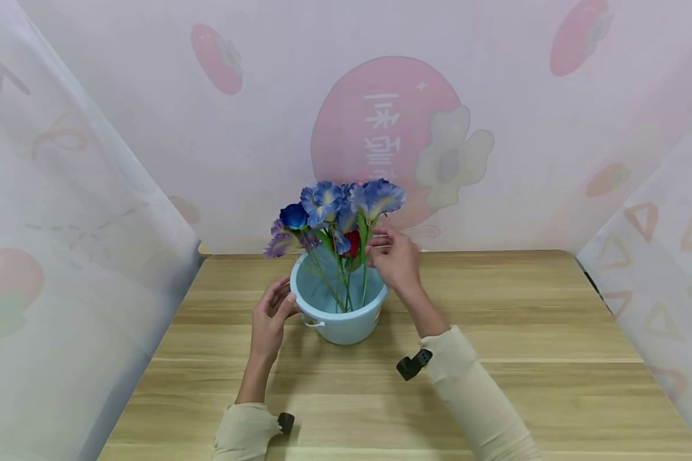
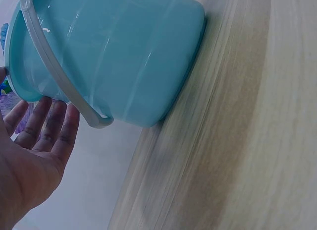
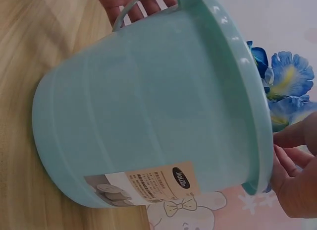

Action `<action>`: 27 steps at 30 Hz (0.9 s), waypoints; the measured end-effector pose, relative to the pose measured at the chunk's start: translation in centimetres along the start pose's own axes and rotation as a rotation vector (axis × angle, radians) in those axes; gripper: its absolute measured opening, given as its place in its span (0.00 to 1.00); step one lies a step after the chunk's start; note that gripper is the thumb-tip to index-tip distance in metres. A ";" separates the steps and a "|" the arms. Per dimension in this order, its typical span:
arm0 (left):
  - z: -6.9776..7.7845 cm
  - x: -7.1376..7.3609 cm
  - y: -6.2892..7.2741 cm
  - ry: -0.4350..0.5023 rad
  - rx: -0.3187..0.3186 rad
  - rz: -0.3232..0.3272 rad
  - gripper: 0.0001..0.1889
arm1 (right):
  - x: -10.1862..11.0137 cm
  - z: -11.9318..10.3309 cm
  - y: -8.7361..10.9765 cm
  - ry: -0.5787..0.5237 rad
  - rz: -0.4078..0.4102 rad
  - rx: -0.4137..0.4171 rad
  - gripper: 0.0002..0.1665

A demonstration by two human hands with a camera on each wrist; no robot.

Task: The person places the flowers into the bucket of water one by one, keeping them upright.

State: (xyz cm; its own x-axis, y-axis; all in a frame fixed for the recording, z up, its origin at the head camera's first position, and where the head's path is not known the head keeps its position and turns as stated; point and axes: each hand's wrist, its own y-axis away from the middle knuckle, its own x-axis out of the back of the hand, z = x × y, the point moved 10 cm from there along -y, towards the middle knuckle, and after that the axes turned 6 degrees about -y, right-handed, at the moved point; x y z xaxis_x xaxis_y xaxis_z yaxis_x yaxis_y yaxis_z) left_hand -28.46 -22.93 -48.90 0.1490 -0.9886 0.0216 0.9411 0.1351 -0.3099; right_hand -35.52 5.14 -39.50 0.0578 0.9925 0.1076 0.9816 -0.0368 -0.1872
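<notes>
A pale blue bucket [image 1: 346, 330] stands on the table with several artificial flowers upright in it. My left hand [image 1: 271, 314] rests against its left side, fingers nearly straight, thumb at the rim. In the left wrist view those fingers [image 2: 52, 126] lie close to the white handle [image 2: 62, 81]. My right hand [image 1: 396, 259] is above the right rim, its bent fingers and thumb pinching the green stem of a blue iris [image 1: 377, 198]. Nearby are another blue iris [image 1: 323, 202], a blue rose [image 1: 294, 216], a red flower [image 1: 352, 244] and a purple flower [image 1: 281, 242].
The wooden table [image 1: 496, 307] extends on both sides of the bucket and toward me. A printed pale cloth [image 1: 265, 128] hangs behind it, with more cloth at both sides. A label [image 3: 143, 185] is on the bucket's wall.
</notes>
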 end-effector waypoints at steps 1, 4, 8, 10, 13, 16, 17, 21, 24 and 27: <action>0.0 0.0 0.0 0.000 -0.001 -0.002 0.23 | -0.1 0.1 0.1 0.025 -0.004 -0.005 0.22; 0.0 0.0 -0.1 -0.007 -0.001 -0.007 0.23 | -0.4 0.2 0.1 0.086 -0.017 -0.016 0.21; -0.1 0.0 -0.2 -0.009 0.000 -0.012 0.23 | -0.8 0.1 0.2 0.157 -0.028 -0.010 0.20; -0.1 0.1 -0.3 -0.008 0.001 -0.012 0.23 | -1.0 0.0 0.1 0.200 -0.032 0.007 0.20; -0.1 0.1 -0.3 -0.003 0.001 -0.015 0.23 | -1.4 -0.1 0.0 0.269 -0.040 0.034 0.20; -0.1 0.1 -0.4 -0.001 0.005 -0.017 0.23 | -1.6 -0.1 0.0 0.308 -0.041 0.044 0.19; 0.0 0.1 -0.4 -0.001 0.007 -0.019 0.23 | -1.6 -0.1 0.0 0.307 -0.042 0.042 0.19; 0.1 0.1 -0.5 -0.008 0.010 -0.027 0.23 | -1.5 0.0 0.1 0.263 -0.049 0.019 0.21; 0.1 0.0 -0.6 -0.007 0.009 -0.038 0.24 | -1.3 0.1 0.4 0.222 -0.064 0.004 0.23; 0.1 -0.1 -0.7 -0.005 0.013 -0.050 0.24 | -1.0 0.1 0.6 0.202 -0.071 0.002 0.25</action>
State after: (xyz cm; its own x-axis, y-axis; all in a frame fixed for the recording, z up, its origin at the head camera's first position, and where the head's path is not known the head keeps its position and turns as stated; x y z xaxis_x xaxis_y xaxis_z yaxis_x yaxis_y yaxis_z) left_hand -29.10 -22.92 -48.62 0.1030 -0.9938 0.0412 0.9512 0.0863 -0.2962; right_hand -35.04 4.15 -39.83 0.0235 0.9491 0.3142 0.9842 0.0332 -0.1739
